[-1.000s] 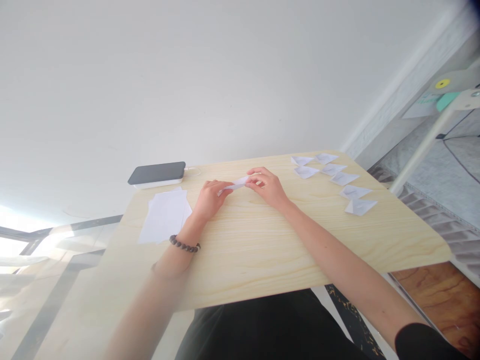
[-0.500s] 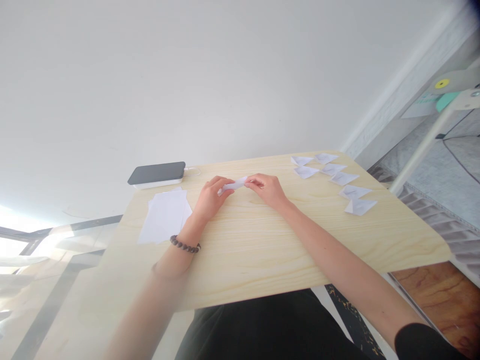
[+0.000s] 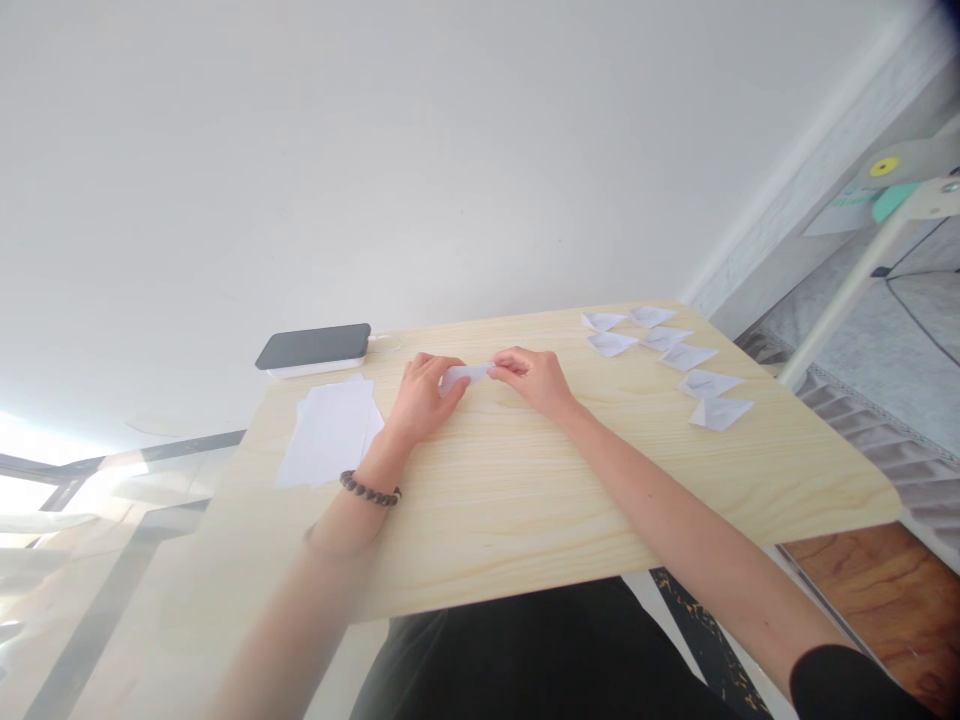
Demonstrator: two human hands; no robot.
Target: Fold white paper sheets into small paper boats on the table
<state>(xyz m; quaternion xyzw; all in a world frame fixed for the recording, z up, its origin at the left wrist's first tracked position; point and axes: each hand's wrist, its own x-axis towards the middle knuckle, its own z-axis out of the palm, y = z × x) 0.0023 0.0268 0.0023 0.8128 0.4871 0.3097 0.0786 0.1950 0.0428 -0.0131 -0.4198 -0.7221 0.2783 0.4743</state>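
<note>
A small piece of folded white paper point(image 3: 469, 375) is held between my two hands over the middle of the table. My left hand point(image 3: 426, 396) grips its left end, thumb in front and fingers behind. At the right end, the thumb and fingertips of my right hand point(image 3: 531, 380) pinch the paper. My fingers hide part of its folds. Left of my left hand lies a stack of white paper sheets point(image 3: 326, 430), slightly fanned out. Several folded white paper pieces point(image 3: 688, 356) rest in rows at the table's right side.
A dark-topped phone-like device point(image 3: 315, 346) with a white base and cable sits at the back left of the wooden table point(image 3: 510, 530). Behind the table rises a pale wall point(image 3: 450, 160). A light metal frame point(image 3: 847, 300) stands beyond the right edge.
The folded paper has tilted a little in my hands, showing more of its face near my left thumb. Both hands have barely moved.
</note>
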